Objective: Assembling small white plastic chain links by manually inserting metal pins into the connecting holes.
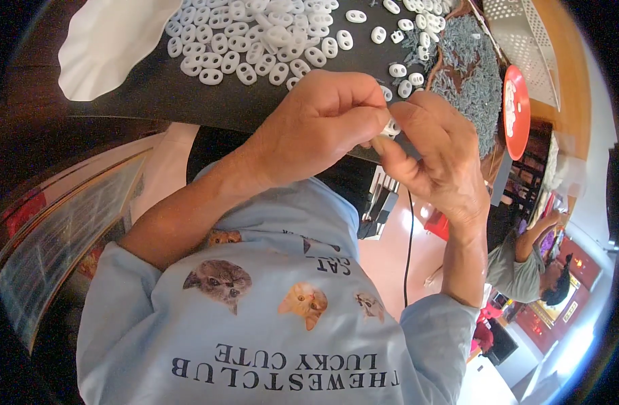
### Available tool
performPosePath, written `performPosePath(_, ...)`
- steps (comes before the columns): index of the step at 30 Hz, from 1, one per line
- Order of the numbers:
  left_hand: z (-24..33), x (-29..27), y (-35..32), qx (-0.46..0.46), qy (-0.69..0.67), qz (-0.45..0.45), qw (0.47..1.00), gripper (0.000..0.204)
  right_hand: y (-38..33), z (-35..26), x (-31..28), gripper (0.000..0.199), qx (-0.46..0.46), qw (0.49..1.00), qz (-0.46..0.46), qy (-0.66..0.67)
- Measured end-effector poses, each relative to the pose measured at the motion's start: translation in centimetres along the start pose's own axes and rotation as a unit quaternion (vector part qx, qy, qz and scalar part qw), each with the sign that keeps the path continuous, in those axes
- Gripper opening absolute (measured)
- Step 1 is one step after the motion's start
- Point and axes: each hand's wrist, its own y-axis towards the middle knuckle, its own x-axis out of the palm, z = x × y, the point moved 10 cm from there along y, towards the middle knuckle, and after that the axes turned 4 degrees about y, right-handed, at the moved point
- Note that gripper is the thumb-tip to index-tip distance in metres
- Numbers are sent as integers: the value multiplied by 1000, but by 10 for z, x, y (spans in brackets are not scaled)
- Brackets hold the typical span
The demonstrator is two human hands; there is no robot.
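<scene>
Close together at the table's front edge, both my hands work on one small white plastic two-hole piece point(391, 127), which looks like a cord lock. My left hand point(323, 125) is closed, its thumb and forefinger pinching the piece from the left. From the other side, my right hand point(436, 152) has thumb and forefinger bent around the same piece. Fingers hide most of it. Beyond my left hand lies a heap of white oval two-hole pieces point(245, 44). Several similar white pieces point(405, 88) are scattered just past my fingertips.
A dark table point(147, 101) carries everything. A white wavy-edged tray point(110, 47) stands far left. Right of the scattered pieces spreads a pile of small grey parts point(468, 84), beside a red dish point(517, 111) and a perforated white basket point(519, 40). Another person point(525, 266) sits farther right.
</scene>
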Motion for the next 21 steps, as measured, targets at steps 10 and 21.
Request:
performPosePath(10, -3, 1, 1, -9, -30, -6, 999, 16, -3, 0, 3, 34, 18, 1000, -22, 5)
performPosePath(21, 1, 5, -1, 26, 24, -23, 999, 17, -8, 2, 21, 29, 33, 993, -81, -83)
